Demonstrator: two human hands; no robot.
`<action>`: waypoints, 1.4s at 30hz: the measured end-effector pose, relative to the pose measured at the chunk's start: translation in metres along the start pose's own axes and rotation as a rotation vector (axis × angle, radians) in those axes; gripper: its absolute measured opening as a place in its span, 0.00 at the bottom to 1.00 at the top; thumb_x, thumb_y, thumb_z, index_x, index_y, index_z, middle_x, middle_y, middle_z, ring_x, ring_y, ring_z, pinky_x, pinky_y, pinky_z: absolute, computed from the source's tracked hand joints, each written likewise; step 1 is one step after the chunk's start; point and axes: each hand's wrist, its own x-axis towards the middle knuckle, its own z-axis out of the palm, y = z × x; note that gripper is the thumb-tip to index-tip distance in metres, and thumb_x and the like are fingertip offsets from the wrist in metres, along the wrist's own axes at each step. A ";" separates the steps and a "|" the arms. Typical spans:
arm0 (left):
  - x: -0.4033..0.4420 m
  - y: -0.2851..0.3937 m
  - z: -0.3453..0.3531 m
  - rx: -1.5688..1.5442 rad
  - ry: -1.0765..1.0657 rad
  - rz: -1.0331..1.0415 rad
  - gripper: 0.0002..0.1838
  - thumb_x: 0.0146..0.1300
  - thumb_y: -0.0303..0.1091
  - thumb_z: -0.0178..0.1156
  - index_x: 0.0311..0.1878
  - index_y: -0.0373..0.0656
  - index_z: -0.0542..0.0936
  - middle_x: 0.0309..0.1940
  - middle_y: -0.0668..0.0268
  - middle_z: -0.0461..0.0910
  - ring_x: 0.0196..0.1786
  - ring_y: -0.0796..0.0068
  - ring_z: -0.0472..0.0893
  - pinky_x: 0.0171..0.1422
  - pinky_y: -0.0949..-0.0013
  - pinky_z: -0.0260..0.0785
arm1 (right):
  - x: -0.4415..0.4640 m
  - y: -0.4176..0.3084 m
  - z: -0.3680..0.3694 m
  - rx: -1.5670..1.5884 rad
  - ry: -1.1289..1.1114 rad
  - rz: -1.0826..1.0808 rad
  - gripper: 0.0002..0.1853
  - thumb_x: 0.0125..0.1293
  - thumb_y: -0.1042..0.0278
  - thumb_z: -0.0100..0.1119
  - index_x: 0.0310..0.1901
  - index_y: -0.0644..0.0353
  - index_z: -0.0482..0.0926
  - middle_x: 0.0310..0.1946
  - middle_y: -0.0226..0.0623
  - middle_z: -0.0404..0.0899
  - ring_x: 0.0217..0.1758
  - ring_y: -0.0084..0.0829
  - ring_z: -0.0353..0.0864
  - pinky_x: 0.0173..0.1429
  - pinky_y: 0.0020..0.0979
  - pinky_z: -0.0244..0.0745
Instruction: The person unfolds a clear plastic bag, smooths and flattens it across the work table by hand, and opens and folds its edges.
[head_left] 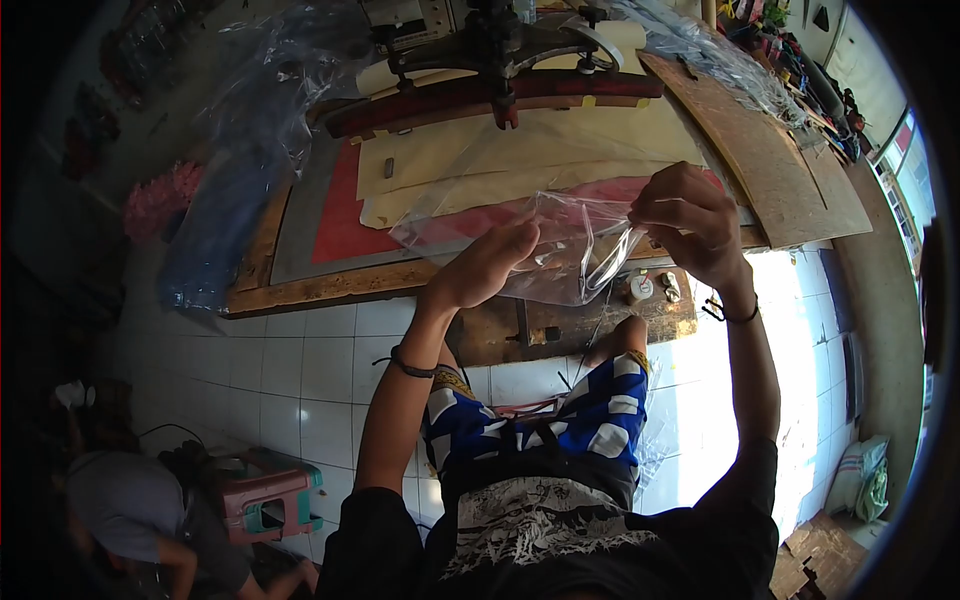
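Note:
A clear plastic sheet [560, 245] stretches between my two hands, over the near edge of the worktable. My left hand [490, 262] is closed on its left part, thumb on top. At the sheet's right end my right hand [690, 222] pinches the gathered plastic between thumb and fingers. Beneath the sheet, a red surface [340, 215] and a yellowish sheet [440, 160] lie on the table. A dark metal press arm with a long bar [430, 103] stands across the table's far side.
Bundled clear plastic [220, 200] hangs over the table's left side. A wooden board [770, 160] lies at the right. Below the table edge are a low bench [490, 335] and a white jar [640, 288]. Another person [125, 500] crouches at lower left beside a pink stool [270, 497].

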 end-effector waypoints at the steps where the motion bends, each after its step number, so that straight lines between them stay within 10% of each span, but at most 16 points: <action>1: -0.001 0.001 0.001 0.014 0.012 -0.017 0.43 0.72 0.67 0.39 0.74 0.36 0.60 0.73 0.49 0.60 0.76 0.57 0.62 0.76 0.61 0.56 | -0.002 0.000 0.000 0.043 0.007 0.026 0.10 0.51 0.79 0.71 0.35 0.59 0.83 0.33 0.32 0.81 0.40 0.33 0.81 0.42 0.33 0.76; 9: -0.001 0.027 0.010 0.508 0.123 0.404 0.49 0.57 0.64 0.66 0.71 0.36 0.64 0.66 0.49 0.71 0.71 0.54 0.69 0.75 0.57 0.58 | -0.019 0.002 0.007 0.193 0.007 0.251 0.07 0.58 0.75 0.69 0.37 0.63 0.80 0.37 0.38 0.81 0.43 0.36 0.82 0.47 0.34 0.74; 12: -0.004 0.022 0.020 0.478 0.219 0.223 0.46 0.55 0.55 0.72 0.69 0.36 0.66 0.63 0.49 0.74 0.65 0.53 0.75 0.73 0.55 0.61 | -0.020 -0.003 0.006 0.121 0.000 0.190 0.10 0.56 0.71 0.71 0.37 0.62 0.80 0.39 0.37 0.81 0.44 0.37 0.81 0.48 0.36 0.74; 24: -0.004 0.012 0.019 0.707 0.153 0.302 0.24 0.65 0.40 0.63 0.61 0.40 0.75 0.44 0.57 0.85 0.43 0.58 0.86 0.77 0.40 0.52 | -0.032 -0.006 0.004 0.173 0.087 0.090 0.08 0.54 0.77 0.71 0.35 0.59 0.82 0.35 0.32 0.80 0.43 0.34 0.80 0.47 0.34 0.76; 36: 0.004 0.029 0.034 0.691 0.218 0.254 0.28 0.70 0.57 0.52 0.61 0.44 0.75 0.47 0.55 0.83 0.50 0.53 0.84 0.78 0.39 0.49 | -0.029 -0.021 -0.012 -0.132 0.002 0.041 0.11 0.51 0.73 0.75 0.36 0.59 0.82 0.33 0.33 0.81 0.41 0.36 0.81 0.45 0.37 0.78; 42: 0.005 0.032 0.045 0.857 0.305 0.431 0.22 0.66 0.42 0.63 0.61 0.48 0.76 0.46 0.58 0.84 0.46 0.56 0.85 0.75 0.41 0.57 | -0.030 -0.037 -0.021 -0.218 -0.097 0.149 0.14 0.51 0.69 0.73 0.40 0.59 0.85 0.35 0.34 0.83 0.42 0.34 0.82 0.45 0.37 0.80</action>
